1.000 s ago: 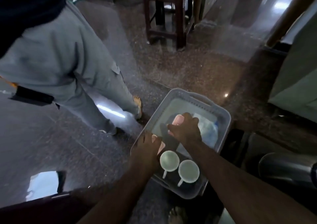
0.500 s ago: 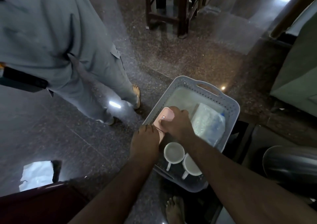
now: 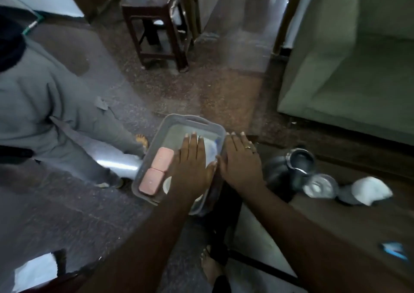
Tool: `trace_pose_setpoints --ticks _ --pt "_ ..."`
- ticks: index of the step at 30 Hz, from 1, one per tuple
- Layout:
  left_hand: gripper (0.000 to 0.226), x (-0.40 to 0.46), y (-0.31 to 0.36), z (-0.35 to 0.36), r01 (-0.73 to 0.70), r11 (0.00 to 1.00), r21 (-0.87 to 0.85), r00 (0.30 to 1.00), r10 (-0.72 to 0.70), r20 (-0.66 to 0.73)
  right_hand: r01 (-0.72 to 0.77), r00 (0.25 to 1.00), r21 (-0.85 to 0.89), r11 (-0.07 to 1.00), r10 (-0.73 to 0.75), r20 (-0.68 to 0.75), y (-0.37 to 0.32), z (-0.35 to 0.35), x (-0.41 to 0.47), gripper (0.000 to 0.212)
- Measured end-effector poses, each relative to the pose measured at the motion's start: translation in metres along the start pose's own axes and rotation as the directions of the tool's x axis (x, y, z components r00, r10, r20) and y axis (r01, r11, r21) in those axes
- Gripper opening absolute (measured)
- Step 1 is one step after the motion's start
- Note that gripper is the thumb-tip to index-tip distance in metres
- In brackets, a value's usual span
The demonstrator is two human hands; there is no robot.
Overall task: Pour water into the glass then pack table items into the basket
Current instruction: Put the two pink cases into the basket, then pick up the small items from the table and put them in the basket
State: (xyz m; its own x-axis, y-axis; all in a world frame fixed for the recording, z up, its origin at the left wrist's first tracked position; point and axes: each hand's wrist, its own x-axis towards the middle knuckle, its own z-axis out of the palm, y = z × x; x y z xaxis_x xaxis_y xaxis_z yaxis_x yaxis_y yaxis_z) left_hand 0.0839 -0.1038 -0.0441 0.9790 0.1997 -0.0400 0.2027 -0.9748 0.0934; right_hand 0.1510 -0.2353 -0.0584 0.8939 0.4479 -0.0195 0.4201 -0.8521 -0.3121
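Observation:
A grey plastic basket [image 3: 194, 119] sits on the floor below me. Two pink boxes [image 3: 163, 160] lie end to end along its left wall. A clear plastic packet [image 3: 210, 150] lies on its right side, and the edge of a white cup [image 3: 167, 184] peeks out near the front. My left hand [image 3: 192, 165] hovers flat over the basket's middle, fingers apart, holding nothing and hiding the cups. My right hand [image 3: 239, 161], with rings on, is spread flat over the basket's right rim and is also empty. A steel jug [image 3: 300, 160] and a glass [image 3: 320, 186] stand on the dark table to the right.
Another person in grey clothes [image 3: 56, 113] stands close to the basket's left side, one bare foot beside it. A white cloth [image 3: 369, 189] lies by the glass. A wooden stool [image 3: 156, 23] stands behind, a green sofa [image 3: 358, 68] at the right. My foot [image 3: 210, 263] is below.
Both hands have let go of the pink boxes, which now lie flat along the basket's left wall. The hands have risen and spread open. The view has swung right, showing the jug and glass.

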Motion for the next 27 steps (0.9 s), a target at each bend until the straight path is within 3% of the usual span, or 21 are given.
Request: trace_pose_setpoints --ticks 6,12,22,27 --pt "0.084 -0.032 0.140 -0.041 -0.150 0.989 0.014 0.989 0.150 0.007 -0.223 0.972 -0.133 0.966 0.211 -0.100 0.115 -0.097 -0.118 0.091" --pt "0.084 -0.089 0.231 -0.048 -0.314 0.944 0.099 0.948 0.307 0.082 -0.354 0.935 -0.199 0.914 0.343 -0.086 0.200 -0.137 -0.231 0.077" --pt "0.086 -0.120 0.304 -0.058 -0.476 0.867 0.151 0.879 0.464 0.110 -0.449 0.894 -0.175 0.876 0.442 -0.078 0.248 -0.142 -0.313 0.073" --pt "0.097 -0.112 0.322 -0.021 -0.636 0.747 0.195 0.766 0.581 0.274 -0.525 0.850 -0.194 0.828 0.522 -0.072 0.266 -0.111 -0.321 0.077"
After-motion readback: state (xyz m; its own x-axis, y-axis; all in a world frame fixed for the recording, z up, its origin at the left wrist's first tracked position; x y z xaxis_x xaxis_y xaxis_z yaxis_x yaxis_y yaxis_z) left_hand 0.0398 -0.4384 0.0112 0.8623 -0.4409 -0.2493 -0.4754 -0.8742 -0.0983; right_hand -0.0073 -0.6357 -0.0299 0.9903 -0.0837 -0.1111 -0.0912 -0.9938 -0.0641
